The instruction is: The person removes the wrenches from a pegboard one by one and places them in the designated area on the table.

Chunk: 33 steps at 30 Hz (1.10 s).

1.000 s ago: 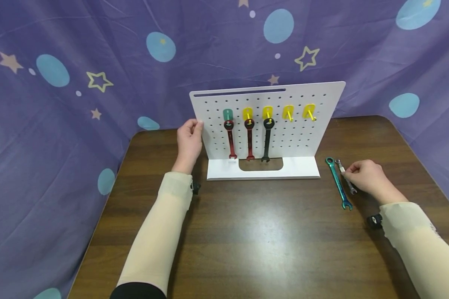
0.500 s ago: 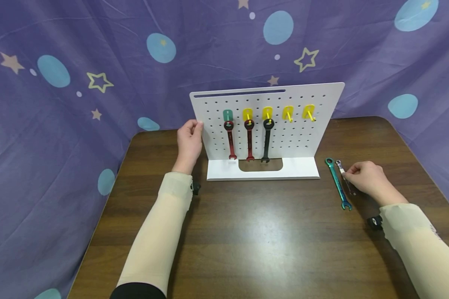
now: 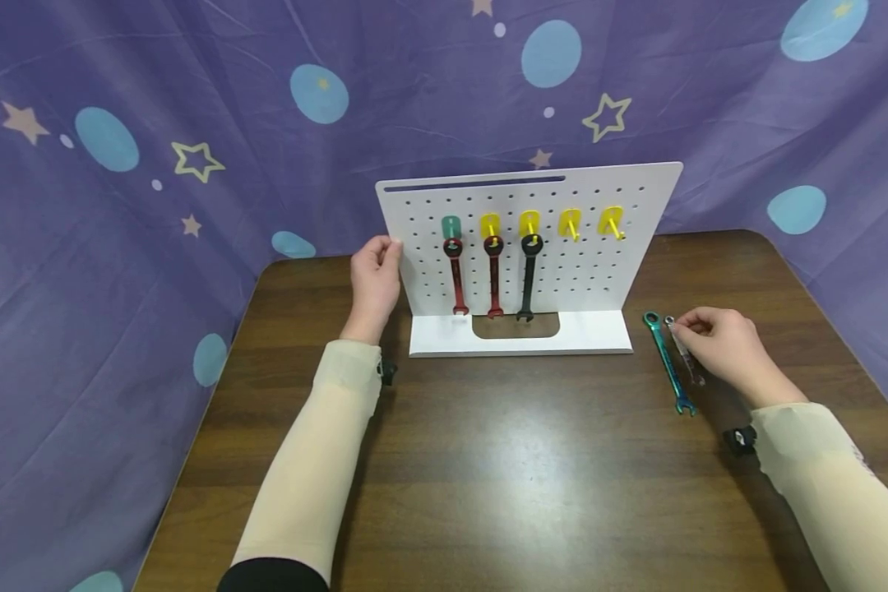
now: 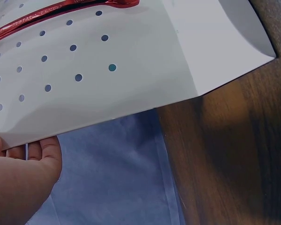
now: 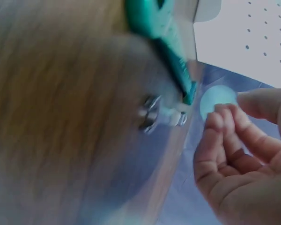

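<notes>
Broad brown tabletop (image 3: 444, 460), left-hand fingers (image 4: 50, 150) on edge of pegboard (image 3: 512, 271)

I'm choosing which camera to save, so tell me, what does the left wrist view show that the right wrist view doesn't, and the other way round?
Only the left wrist view shows the left hand, gripping the board's edge, and part of a red metal wrench.

Only the right wrist view shows the right hand, a green metal wrench and a small silver metal wrench.

Both show the white perforated board, the brown wooden table and the purple fabric backdrop.
</notes>
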### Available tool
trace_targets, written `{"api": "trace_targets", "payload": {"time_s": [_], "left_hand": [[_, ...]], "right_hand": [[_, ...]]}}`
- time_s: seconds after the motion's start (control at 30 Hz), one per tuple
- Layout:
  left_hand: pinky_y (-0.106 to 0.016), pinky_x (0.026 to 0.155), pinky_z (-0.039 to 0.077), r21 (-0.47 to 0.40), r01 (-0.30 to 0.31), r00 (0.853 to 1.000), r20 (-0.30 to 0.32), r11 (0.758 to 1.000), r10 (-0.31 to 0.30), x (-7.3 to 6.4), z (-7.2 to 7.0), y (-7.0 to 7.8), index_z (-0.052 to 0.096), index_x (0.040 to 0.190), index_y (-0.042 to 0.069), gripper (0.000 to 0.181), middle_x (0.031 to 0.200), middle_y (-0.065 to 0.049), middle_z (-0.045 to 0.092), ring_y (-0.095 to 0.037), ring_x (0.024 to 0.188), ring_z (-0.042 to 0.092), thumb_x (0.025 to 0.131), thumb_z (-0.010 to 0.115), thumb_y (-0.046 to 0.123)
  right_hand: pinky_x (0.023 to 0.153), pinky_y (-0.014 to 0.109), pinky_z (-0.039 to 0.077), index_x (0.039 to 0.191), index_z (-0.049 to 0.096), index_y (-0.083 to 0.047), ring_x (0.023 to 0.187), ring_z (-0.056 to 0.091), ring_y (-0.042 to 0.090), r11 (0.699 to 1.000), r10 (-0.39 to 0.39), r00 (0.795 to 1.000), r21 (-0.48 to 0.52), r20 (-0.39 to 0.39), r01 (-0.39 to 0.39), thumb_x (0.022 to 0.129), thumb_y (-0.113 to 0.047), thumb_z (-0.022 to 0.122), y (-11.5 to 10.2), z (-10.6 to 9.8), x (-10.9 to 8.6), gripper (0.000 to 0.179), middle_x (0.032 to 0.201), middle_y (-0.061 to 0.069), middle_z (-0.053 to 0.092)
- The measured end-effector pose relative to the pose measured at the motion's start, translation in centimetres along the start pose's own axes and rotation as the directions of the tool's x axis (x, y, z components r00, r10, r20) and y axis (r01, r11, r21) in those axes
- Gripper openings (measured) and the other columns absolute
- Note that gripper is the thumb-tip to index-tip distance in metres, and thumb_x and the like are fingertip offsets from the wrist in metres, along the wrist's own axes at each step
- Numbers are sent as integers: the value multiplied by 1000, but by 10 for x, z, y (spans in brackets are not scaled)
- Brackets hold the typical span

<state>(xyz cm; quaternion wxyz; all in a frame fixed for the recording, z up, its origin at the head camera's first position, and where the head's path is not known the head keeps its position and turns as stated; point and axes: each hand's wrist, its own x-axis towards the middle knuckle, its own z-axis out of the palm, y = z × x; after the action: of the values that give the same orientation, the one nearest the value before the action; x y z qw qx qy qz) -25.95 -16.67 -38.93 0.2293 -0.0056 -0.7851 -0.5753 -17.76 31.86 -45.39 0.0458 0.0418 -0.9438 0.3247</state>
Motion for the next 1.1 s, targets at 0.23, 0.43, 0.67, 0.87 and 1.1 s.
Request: {"api": "trace_targets", "payload": {"time_s": [0.23, 0.43, 0.67, 0.87, 1.1], "left_hand": [[-26, 57, 33, -6, -2, 1000, 0, 1000, 2, -1, 0, 2, 66, 94, -9, 18, 66, -2, 43, -12, 61, 39, 103, 60, 6], [-26, 57, 33, -3, -3, 1000, -5, 1000, 3, -1, 0, 1, 66, 94, -9, 18, 66, -1, 43, -11, 61, 39, 103, 61, 6], [-26, 58, 34, -6, -3, 1000, -6, 1000, 3, -1, 0, 2, 67, 95, -9, 18, 67, -2, 43, -10, 61, 39, 103, 61, 6], [-26, 59, 34, -2, 0, 1000, 2, 1000, 1, -1, 1, 2, 67, 96, -9, 18, 67, -2, 43, -11, 62, 39, 103, 60, 7], [-26, 59, 35, -3, 3, 1000, 0, 1000, -3, -1, 0, 1, 67, 96, -9, 18, 68, -2, 45, -12, 63, 40, 103, 60, 7]], "right_hand": [[56, 26, 43, 102, 72, -1, 72, 54, 21, 994, -13, 1000, 111, -10, 14, 100, -26, 68, -18, 4, 0, 25, 86, 10, 67], [59, 24, 44, 105, 72, -2, 76, 57, 21, 988, -54, 999, 146, 0, 53, 100, -24, 68, -28, 9, 2, 23, 93, 11, 70], [61, 24, 44, 105, 73, -4, 80, 56, 23, 987, -77, 997, 144, 8, 75, 100, -24, 68, -39, 16, 5, 22, 94, 10, 69], [62, 24, 45, 103, 74, -5, 78, 56, 24, 981, -110, 994, 161, 7, 107, 99, -23, 69, -52, 21, 10, 19, 93, 9, 70], [68, 23, 49, 108, 74, -4, 86, 63, 22, 966, -114, 992, 239, 47, 100, 100, -24, 69, -68, 29, 19, 22, 100, 9, 72]]}}
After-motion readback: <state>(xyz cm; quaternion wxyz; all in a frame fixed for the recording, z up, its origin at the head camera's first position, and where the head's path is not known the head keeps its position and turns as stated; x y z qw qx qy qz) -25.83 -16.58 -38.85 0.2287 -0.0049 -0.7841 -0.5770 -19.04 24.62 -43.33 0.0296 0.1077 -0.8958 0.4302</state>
